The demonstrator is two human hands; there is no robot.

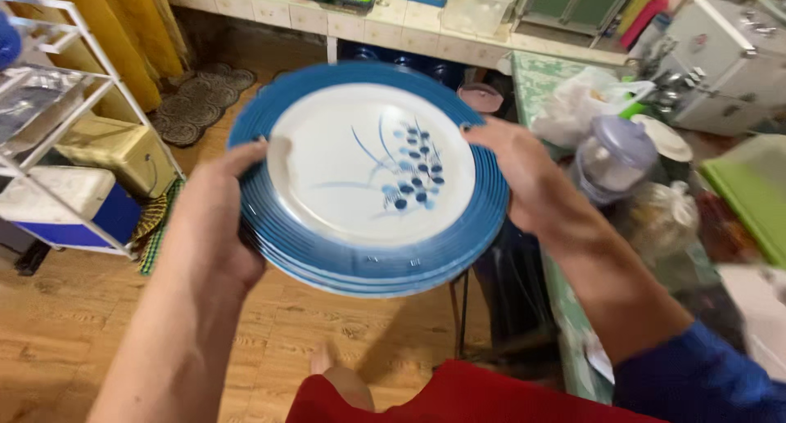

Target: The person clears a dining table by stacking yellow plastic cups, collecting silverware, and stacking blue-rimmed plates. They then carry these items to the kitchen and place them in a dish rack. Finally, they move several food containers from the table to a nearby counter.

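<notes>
Two hands hold a stack of plates (368, 177) up at chest height over the wooden floor (74, 349), well clear of any surface. Top plate is white with a blue ribbed rim and a blue sprig-and-dot pattern; at least two more blue rims show under its lower edge, exact count hard to tell. Left hand (217, 218) is clamped on the stack's left edge, thumb over the rim, fingers hidden beneath. Right hand (524, 173) is clamped on the right edge, thumb on the rim, dark-painted nails showing, blue sleeve (696, 374) at the forearm. Stack tilts slightly toward the camera. To hold it well: both grips opposite each other as now, fingers spread under the bottom plate, stack levelled so the upper plates do not slide, thumbs pressing down on the top rim. Right of the stack, a desk with a green patterned cloth (536, 83) carries a clear lidded jar (610, 157), plastic bags (585, 104) and clutter. Left side: a white wire rack (57, 79), a blue-and-white cooler box (65, 206) under it, yellow curtain (115, 30) behind. Tiled counter (393, 26) runs along the back.
</notes>
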